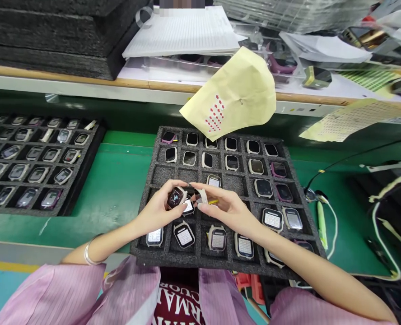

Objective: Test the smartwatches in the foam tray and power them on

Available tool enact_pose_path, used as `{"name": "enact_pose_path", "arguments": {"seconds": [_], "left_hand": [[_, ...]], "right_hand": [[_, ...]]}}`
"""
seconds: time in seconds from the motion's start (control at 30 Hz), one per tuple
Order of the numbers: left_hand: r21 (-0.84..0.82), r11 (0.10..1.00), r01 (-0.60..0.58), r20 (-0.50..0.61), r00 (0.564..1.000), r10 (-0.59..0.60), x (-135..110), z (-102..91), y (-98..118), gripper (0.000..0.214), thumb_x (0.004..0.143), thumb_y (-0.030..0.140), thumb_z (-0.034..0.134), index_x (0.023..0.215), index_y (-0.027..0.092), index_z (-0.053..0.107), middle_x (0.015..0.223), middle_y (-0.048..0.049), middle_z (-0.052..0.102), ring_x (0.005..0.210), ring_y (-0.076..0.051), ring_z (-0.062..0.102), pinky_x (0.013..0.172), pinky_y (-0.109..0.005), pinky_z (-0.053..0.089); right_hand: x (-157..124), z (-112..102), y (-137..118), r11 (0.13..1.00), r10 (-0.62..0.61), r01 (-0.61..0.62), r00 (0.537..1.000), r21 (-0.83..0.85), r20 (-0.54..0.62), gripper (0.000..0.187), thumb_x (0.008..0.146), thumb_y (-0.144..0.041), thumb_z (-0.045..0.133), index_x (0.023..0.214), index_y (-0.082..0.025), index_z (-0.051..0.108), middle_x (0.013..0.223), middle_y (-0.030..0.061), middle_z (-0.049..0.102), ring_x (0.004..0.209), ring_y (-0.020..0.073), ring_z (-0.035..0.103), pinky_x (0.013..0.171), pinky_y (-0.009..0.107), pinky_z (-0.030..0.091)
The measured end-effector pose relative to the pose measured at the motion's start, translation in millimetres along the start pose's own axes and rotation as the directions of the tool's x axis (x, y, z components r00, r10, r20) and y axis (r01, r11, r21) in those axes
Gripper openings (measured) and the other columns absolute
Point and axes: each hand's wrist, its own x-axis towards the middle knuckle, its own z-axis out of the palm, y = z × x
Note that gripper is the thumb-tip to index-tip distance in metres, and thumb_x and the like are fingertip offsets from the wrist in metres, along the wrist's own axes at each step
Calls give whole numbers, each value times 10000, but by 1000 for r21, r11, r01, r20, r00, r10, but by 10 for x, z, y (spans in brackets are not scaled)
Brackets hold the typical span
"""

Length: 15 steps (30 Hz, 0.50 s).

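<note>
My left hand [156, 206] is closed round a smartwatch case [176, 197] whose dark screen shows a lit dial. Fingers of my right hand [230, 206] pinch a second, light-framed watch case [202, 197], turned on its side, with a yellow strip [213, 201] beside it. Both hands are close together above a black foam tray [234, 184] of square pockets. Just below and between them, a watch with a lit white screen [188, 206] shows partly. Nearby pockets hold watches with white list screens [184, 235]; those in the far rows have dark screens [232, 162].
Another foam tray [70, 192] of watches lies at left on the green bench [115, 180]. A yellow paper sheet [241, 95] hangs from the shelf edge over the middle tray's far side. Black foam blocks [51, 40] and papers [183, 34] sit on the shelf. Cables [373, 221] run at right.
</note>
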Motion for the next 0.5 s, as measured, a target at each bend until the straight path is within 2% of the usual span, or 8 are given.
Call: {"name": "enact_pose_path", "arguments": {"seconds": [0.13,0.3,0.5], "left_hand": [[84,996,-31,27,999,29,-21,23,-29,344,824,179,633,1159,199,557,1011,-39,623,879,-170,573,812,-255,441],[102,994,-43,17,999,42,-25,35,-22,381,805,179,637,1178,199,564,1055,-58,646,932,-195,599,854,-272,452],[173,984,-46,52,998,38,-35,18,13,332,785,151,622,1113,202,602,967,-36,683,861,-188,622,798,-260,461]], "right_hand": [[-3,-7,22,999,0,0,1000,-34,-1,472,859,-313,669,1322,-328,577,1115,29,695,967,198,641,843,349,517],[2,8,2,1000,1,-1,1000,-1,9,445,834,-290,695,1271,-329,625,1169,38,693,1020,218,647,892,376,520],[11,1,-23,982,85,-92,995,166,49,396,774,-259,749,1166,-278,698,987,44,738,873,195,674,791,339,537]]}}
